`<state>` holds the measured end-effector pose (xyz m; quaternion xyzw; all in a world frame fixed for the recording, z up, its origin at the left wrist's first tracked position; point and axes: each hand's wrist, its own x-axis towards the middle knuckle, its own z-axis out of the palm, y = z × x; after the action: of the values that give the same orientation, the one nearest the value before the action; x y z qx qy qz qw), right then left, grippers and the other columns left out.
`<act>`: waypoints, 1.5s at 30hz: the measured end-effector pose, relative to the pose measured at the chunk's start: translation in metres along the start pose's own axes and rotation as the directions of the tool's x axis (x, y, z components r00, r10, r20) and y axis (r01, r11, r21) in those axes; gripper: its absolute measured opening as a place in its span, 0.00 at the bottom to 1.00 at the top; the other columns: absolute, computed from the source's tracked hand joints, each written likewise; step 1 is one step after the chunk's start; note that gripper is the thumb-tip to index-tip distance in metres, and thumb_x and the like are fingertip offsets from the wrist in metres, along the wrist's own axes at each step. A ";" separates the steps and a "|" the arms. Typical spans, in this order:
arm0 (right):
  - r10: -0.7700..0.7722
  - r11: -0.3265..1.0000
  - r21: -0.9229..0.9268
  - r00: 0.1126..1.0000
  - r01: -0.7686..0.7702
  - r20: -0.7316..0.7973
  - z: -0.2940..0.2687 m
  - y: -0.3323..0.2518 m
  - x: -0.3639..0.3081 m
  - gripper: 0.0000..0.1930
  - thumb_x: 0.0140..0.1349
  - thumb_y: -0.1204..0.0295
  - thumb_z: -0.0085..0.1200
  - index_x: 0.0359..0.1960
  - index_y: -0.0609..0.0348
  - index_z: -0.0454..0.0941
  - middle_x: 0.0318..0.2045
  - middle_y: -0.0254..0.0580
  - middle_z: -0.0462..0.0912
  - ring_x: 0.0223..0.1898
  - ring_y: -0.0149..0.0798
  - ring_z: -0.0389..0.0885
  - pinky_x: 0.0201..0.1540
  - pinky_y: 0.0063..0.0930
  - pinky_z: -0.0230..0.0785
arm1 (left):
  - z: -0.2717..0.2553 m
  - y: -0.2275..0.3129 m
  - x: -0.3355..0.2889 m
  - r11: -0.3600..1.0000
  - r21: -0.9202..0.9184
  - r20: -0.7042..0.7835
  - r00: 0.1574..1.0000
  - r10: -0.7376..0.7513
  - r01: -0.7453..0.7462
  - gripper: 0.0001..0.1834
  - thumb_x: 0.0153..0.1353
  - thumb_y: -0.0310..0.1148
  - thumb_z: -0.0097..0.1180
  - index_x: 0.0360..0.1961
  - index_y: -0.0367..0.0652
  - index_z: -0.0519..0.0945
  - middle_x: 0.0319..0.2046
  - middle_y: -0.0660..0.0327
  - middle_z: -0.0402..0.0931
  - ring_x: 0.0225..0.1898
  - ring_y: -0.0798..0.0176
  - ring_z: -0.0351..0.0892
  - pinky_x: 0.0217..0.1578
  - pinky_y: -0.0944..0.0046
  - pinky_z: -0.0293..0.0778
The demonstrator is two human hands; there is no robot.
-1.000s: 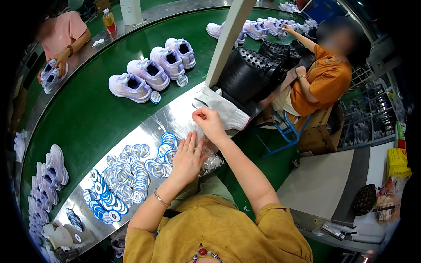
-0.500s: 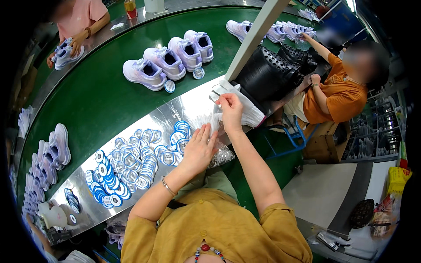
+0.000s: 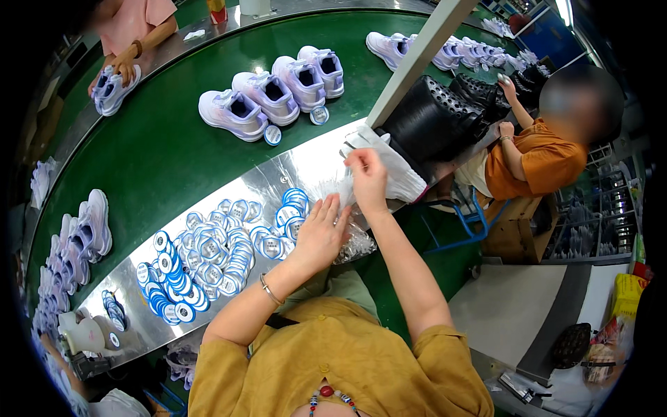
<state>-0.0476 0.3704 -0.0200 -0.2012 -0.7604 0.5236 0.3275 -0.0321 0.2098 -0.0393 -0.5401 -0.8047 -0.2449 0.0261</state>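
My left hand [image 3: 321,235] lies flat with its fingers stretched out, on the near edge of a bundle of thin clear plastic strands [image 3: 326,189]. Beside it, my right hand [image 3: 368,182] is raised with thumb and fingers drawn together in a pinch. Motion blurs its fingertips, and whatever they hold is too small to make out. Just beyond the right hand is a folded white cloth [image 3: 396,172] with a dark red edge. Round blue-and-white tags [image 3: 212,254] lie in overlapping piles left of my left hand. A clear plastic bag [image 3: 358,244] partly shows under my hands.
Pale lilac sneakers [image 3: 267,97] stand on the green conveyor [image 3: 163,156] beyond the metal ledge [image 3: 125,278]. A slanted post [image 3: 410,62] rises near black boots [image 3: 424,115]. One co-worker [image 3: 535,153] sits at right; another [image 3: 132,35] holds a shoe at far left.
My right hand shifts slightly and its fingertips are now blurred. My left hand stays on the strands. The right-hand co-worker's raised hand has moved away from the sneaker row.
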 end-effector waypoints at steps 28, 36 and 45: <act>0.014 0.975 0.219 0.980 0.030 -0.196 -0.031 -0.041 0.035 0.02 0.65 0.78 0.51 0.34 0.64 0.74 0.30 0.37 0.82 0.32 0.27 0.79 0.38 0.20 0.70 | 0.002 0.001 0.001 0.999 -0.032 -0.001 1.000 -0.009 0.009 0.31 0.55 0.39 0.59 0.59 0.39 0.70 0.56 0.39 0.66 0.61 0.42 0.64 0.62 0.49 0.60; -0.017 0.999 0.045 0.994 0.012 0.103 -0.034 -0.022 0.039 0.03 0.63 0.77 0.53 0.33 0.64 0.74 0.29 0.38 0.82 0.32 0.27 0.80 0.37 0.19 0.71 | 0.002 0.004 0.003 0.998 -0.052 -0.033 0.999 -0.022 0.020 0.31 0.54 0.37 0.60 0.59 0.37 0.69 0.56 0.39 0.66 0.61 0.41 0.65 0.61 0.50 0.61; 0.015 0.997 -0.074 0.967 0.004 0.255 -0.031 -0.019 0.033 0.03 0.64 0.76 0.53 0.35 0.62 0.74 0.30 0.38 0.82 0.33 0.27 0.78 0.37 0.18 0.69 | 0.000 0.005 0.008 0.999 -0.042 -0.028 1.000 -0.012 0.011 0.31 0.53 0.37 0.61 0.57 0.35 0.70 0.57 0.39 0.65 0.61 0.41 0.64 0.61 0.50 0.62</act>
<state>-0.0480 0.4049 0.0147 -0.1460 -0.8145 0.5176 0.2178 -0.0310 0.2179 -0.0346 -0.5326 -0.8020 -0.2694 0.0248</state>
